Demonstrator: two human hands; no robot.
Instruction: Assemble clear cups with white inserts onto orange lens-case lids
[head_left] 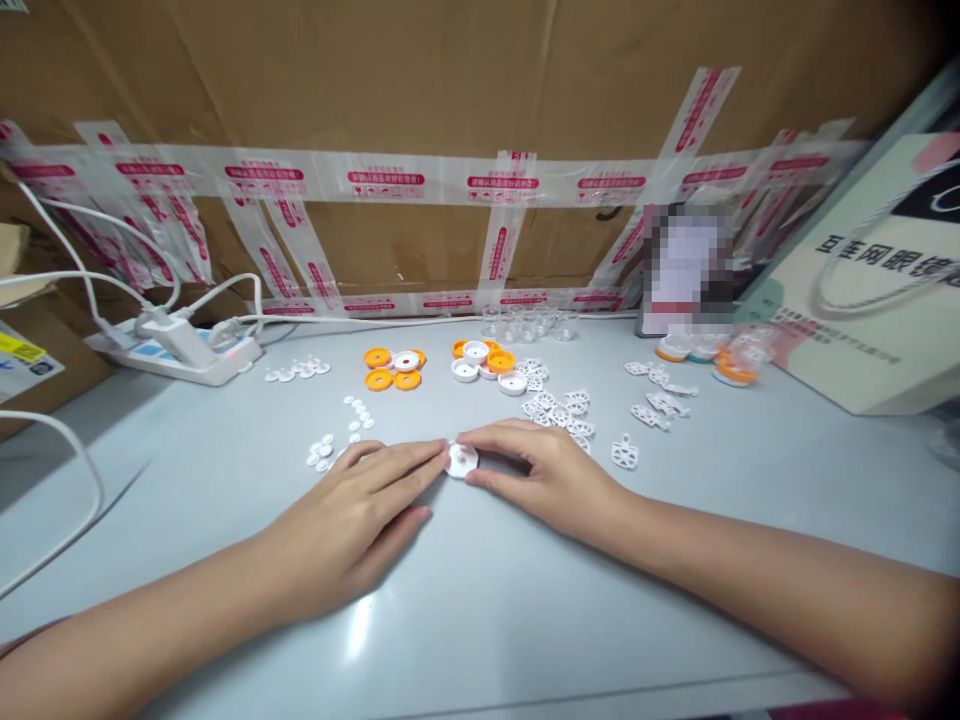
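A small white plastic disc-shaped part (461, 463) with a raised peg in its middle lies on the table between my hands. My right hand (544, 468) holds it at the right, index finger at the far edge and thumb at the near edge. From the left, the outstretched fingertips of my left hand (371, 505) touch the part's edge, while the thumb stays apart below. Small white discs (322, 452) lie just beyond my left hand. White openwork plastic pieces (559, 412) are scattered beyond my right hand.
Orange and white round rings (407, 378) stand in groups farther back, with clear cups (529, 323) behind. A power strip (176, 350) with white cables sits left. Assembled orange-based pieces (735, 370), a pixelated phone-like object (684, 270) and a paper bag (862, 280) are right. A taped carton (420, 240) backs the table.
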